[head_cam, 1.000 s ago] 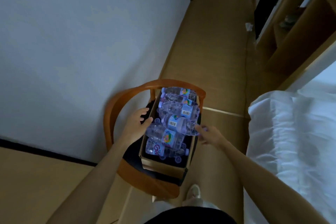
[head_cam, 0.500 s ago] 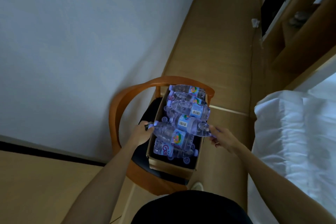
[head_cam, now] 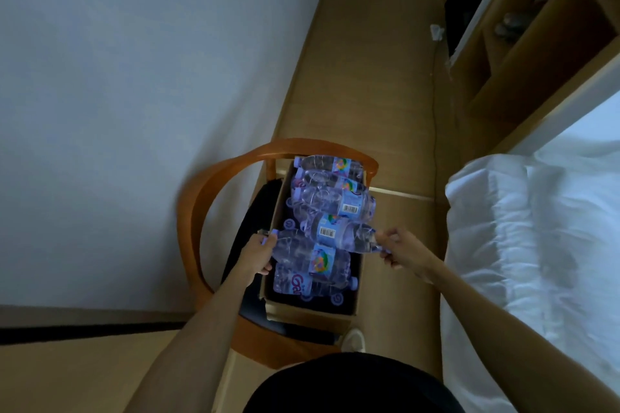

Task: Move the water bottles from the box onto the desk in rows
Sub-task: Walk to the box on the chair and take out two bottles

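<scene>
Progress: barely begun, no table in view | bottles [head_cam: 330, 208] piled in box [head_cam: 312, 310] on chair [head_cam: 201, 198] | your left hand [head_cam: 256, 255] grips one bottle's cap end, right hand [head_cam: 399, 248] pinches another's base | all remain to move.

The single head-worn camera looks steeply down, close over the box [head_cam: 312, 307] on a chair [head_cam: 198, 204].

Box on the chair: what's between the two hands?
Head view: water bottles lying piled in the cardboard box. Left hand grips one by its cap end; right hand grips another's base.
</scene>
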Tool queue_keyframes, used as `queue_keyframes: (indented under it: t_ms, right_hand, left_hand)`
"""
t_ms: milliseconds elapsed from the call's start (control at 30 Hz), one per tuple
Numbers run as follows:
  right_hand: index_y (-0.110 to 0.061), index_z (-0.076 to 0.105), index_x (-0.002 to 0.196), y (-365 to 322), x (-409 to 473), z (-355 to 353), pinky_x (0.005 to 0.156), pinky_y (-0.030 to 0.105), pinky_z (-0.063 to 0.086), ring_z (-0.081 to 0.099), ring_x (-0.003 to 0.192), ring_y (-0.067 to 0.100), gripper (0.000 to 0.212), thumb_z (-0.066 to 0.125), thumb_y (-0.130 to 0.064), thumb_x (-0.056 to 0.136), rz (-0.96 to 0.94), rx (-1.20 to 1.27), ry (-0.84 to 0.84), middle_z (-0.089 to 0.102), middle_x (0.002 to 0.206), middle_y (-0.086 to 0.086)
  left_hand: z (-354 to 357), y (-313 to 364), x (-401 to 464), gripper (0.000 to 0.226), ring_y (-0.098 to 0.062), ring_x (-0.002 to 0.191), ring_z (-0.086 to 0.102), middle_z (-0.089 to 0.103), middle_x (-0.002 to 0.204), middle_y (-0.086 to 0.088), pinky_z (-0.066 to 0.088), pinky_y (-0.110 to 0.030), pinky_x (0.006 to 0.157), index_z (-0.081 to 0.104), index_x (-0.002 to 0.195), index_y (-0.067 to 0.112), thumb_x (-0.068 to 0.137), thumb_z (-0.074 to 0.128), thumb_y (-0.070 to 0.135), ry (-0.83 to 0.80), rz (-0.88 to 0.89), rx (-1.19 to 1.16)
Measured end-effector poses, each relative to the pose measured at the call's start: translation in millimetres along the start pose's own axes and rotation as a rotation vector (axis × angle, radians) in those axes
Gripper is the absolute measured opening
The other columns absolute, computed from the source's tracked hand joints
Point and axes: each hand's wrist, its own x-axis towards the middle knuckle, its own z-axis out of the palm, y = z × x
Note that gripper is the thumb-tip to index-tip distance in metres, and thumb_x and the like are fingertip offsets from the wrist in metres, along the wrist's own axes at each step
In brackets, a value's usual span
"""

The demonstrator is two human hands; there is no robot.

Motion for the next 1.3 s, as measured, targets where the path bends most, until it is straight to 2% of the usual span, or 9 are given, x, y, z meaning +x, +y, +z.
queue_keyframes:
  t_ms: [167,333,500,667,767,867,1033,1167,1300]
  right_hand:
    - [-0.001,0.047,0.105,0,-8,-3,0.063,0.036,0.047,0.055,0.067,0.024,0.045,0.069,-0.037,0.088,-0.06,0.031,0.008,0.065,0.078,0.014]
    - [0.003,0.046,0.096,-10,-16,-3,0.06,0.038,0.041,0.048,0.062,0.023,0.041,0.067,-0.031,0.089,-0.185,0.0,-0.049,0.058,0.07,0.013]
    - [-0.001,0.053,0.101,-35,-15,-4,0.086,0.062,0.048,0.06,0.096,0.047,0.028,0.064,-0.025,0.093,-0.317,-0.084,-0.04,0.063,0.105,0.028]
    - [-0.03,0.053,0.088,-65,-12,-9,0.077,0.052,0.054,0.064,0.084,0.029,0.016,0.059,-0.045,0.088,-0.396,-0.218,0.055,0.067,0.091,0.008]
    - [-0.036,0.05,0.084,-81,-9,-12,0.063,0.035,0.052,0.06,0.067,0.01,0.02,0.055,-0.055,0.082,-0.423,-0.249,0.125,0.064,0.078,-0.007]
    - [-0.038,0.05,0.083,-99,-7,-16,0.057,0.026,0.046,0.055,0.059,0.007,0.013,0.056,-0.05,0.084,-0.446,-0.289,0.166,0.062,0.072,-0.005]
    - [-0.032,0.054,0.082,-135,-10,-17,0.048,0.028,0.043,0.048,0.047,0.006,0.009,0.058,-0.034,0.089,-0.531,-0.227,0.164,0.063,0.067,0.004]
    - [-0.022,0.053,0.084,-170,-14,-15,0.05,0.026,0.043,0.047,0.05,0.006,0.014,0.053,-0.031,0.094,-0.607,-0.196,0.14,0.061,0.07,0.006]
    - [-0.02,0.054,0.083,-213,-14,-11,0.06,0.034,0.044,0.049,0.058,0.009,0.013,0.053,-0.027,0.094,-0.706,-0.223,0.13,0.063,0.073,0.005]
  left_hand:
    - [-10,5,-8,0.033,-0.016,0.045,0.028,0.032,0.061,-0.006,0.026,-0.029,0.049,0.037,0.076,0.011,0.103,0.043,0.03,-0.144,0.041,-0.094]
    - [-5,14,-21,0.025,-0.014,0.048,0.038,0.047,0.072,-0.01,0.034,-0.027,0.047,0.051,0.103,0.012,0.099,0.05,0.036,-0.114,0.151,0.039]
    - [5,31,-38,0.018,-0.003,0.048,0.043,0.046,0.063,0.004,0.037,-0.023,0.055,0.047,0.087,0.027,0.098,0.048,0.04,-0.114,0.492,0.318]
    - [17,58,-57,0.02,-0.012,0.048,0.036,0.041,0.06,-0.008,0.028,-0.021,0.05,0.049,0.088,0.022,0.098,0.05,0.04,-0.155,0.751,0.406]
    - [12,74,-65,0.017,-0.006,0.048,0.042,0.048,0.058,0.007,0.03,-0.015,0.05,0.053,0.089,0.026,0.098,0.05,0.04,-0.142,0.805,0.477]
    - [-1,90,-72,0.016,-0.001,0.057,0.052,0.056,0.066,0.019,0.035,-0.011,0.054,0.056,0.086,0.032,0.096,0.051,0.043,-0.102,0.83,0.529]
    - [-28,115,-88,0.016,-0.003,0.058,0.055,0.059,0.065,0.016,0.034,-0.014,0.053,0.057,0.082,0.033,0.095,0.053,0.04,0.039,0.871,0.568]
    - [-56,134,-112,0.02,-0.006,0.07,0.061,0.065,0.077,0.012,0.05,-0.032,0.067,0.059,0.084,0.028,0.091,0.052,0.045,0.19,0.907,0.543]
    - [-76,146,-135,0.019,0.002,0.065,0.058,0.064,0.071,0.021,0.044,-0.011,0.06,0.058,0.074,0.04,0.075,0.065,0.058,0.324,0.884,0.511]
